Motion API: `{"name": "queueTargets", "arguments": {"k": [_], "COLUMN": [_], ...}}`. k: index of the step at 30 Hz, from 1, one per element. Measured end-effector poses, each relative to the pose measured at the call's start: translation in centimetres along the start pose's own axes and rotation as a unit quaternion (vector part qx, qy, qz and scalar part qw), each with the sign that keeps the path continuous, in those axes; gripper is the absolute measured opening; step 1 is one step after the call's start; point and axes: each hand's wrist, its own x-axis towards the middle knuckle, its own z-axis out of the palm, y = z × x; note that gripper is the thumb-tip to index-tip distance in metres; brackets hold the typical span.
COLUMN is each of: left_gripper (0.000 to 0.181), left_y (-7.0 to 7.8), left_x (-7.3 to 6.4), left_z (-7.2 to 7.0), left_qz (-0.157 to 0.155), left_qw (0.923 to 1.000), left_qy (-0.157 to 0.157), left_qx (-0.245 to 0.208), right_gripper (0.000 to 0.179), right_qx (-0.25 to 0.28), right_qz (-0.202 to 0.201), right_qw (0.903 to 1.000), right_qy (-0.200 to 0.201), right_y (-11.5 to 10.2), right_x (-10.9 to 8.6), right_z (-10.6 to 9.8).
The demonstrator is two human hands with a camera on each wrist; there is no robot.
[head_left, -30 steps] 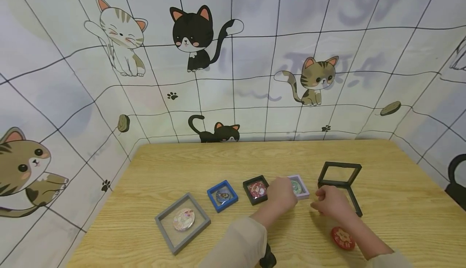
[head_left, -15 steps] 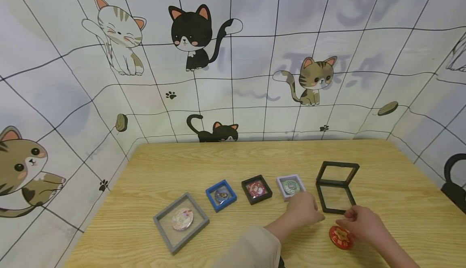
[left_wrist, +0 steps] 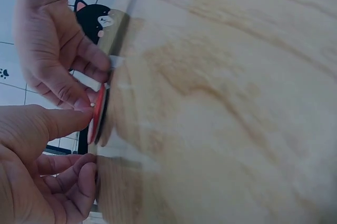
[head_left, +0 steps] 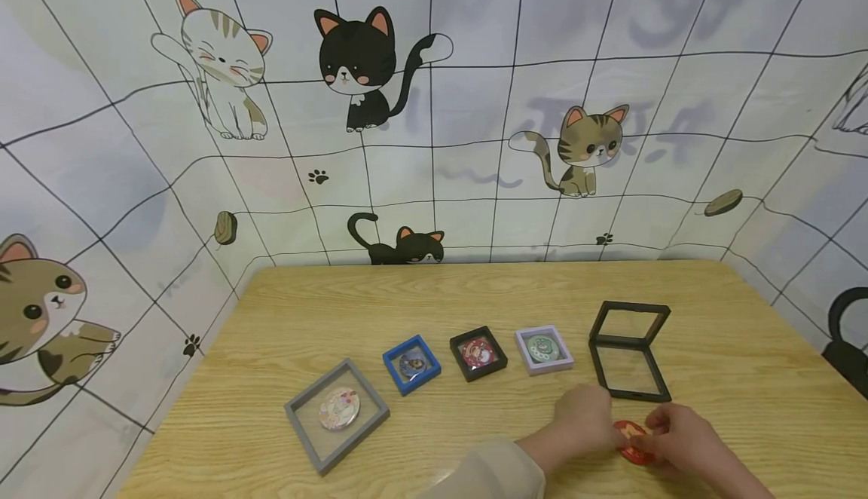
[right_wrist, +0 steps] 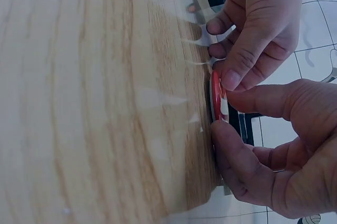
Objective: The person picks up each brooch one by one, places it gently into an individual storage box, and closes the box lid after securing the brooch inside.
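Note:
A red round badge (head_left: 628, 430) with a gold design lies at the right front of the wooden table. My left hand (head_left: 585, 417) reaches it from the left, its thumb against the badge's edge in the left wrist view. From the other side, my right hand (head_left: 688, 442) pinches the badge between thumb and finger. The wrist views show the badge edge-on, low over the table, with both hands' fingertips around it. Just behind the hands, a black hinged frame (head_left: 627, 342) stands with its lid raised; its clear panels hold nothing.
Left of the hinged frame sit a lilac frame (head_left: 552, 368), a small black frame (head_left: 483, 372), a blue frame (head_left: 404, 386) and a larger grey frame (head_left: 308, 439), each holding a round badge. A cat-print cloth (head_left: 468, 122) hangs behind the wooden table (head_left: 380, 295).
My right hand has come back from the hinged frame to the red badge. My left hand has moved right, from the lilac frame to the badge, and both now hold it.

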Motion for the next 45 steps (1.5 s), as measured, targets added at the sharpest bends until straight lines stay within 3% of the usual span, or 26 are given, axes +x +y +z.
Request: {"name": "queueTargets", "arguments": {"k": [3,10,15,22,27,34,39,45], "left_gripper": [0.036,0.021,0.024,0.029,0.024,0.015,0.016,0.015], "left_y": [0.0,-0.1,-0.2,-0.6,-0.9,-1.5,-1.8,-2.0], "left_x": [0.0,0.0,0.1,0.1,0.3,0.8,1.0,1.0], "left_z": [0.1,0.4,0.5,0.4,0.4,0.3,0.3,0.0], "left_qz": [0.002,0.005,0.001,-0.003,-0.01,-0.018,-0.022,-0.046], "left_qw": [0.9999,0.9999,1.0,0.9991,0.996,0.9778,0.9669,0.9481], "left_qy": [0.006,0.004,0.004,0.02,0.025,0.027,0.046,0.053], "left_qx": [0.011,0.008,0.003,-0.037,-0.085,-0.207,-0.25,-0.31], "right_gripper": [0.038,0.034,0.03,0.024,0.018,0.015,0.016,0.012], "right_qx": [0.011,0.015,0.023,0.056,0.1,0.14,0.149,0.139], "right_qz": [0.003,0.004,-0.001,-0.012,0.009,0.01,-0.004,-0.027], "right_qw": [0.9999,0.9998,0.9996,0.9982,0.9949,0.99,0.9888,0.9899], "right_qy": [-0.002,-0.011,-0.014,0.018,0.012,0.009,0.007,0.005], "right_y": [-0.2,-0.4,-0.3,-0.2,-0.4,-0.9,-1.3,-1.7], "right_x": [0.1,0.2,0.2,0.3,0.4,0.3,0.1,0.1], "right_z": [0.3,0.5,0.6,0.6,0.5,0.3,0.2,0.0]}}
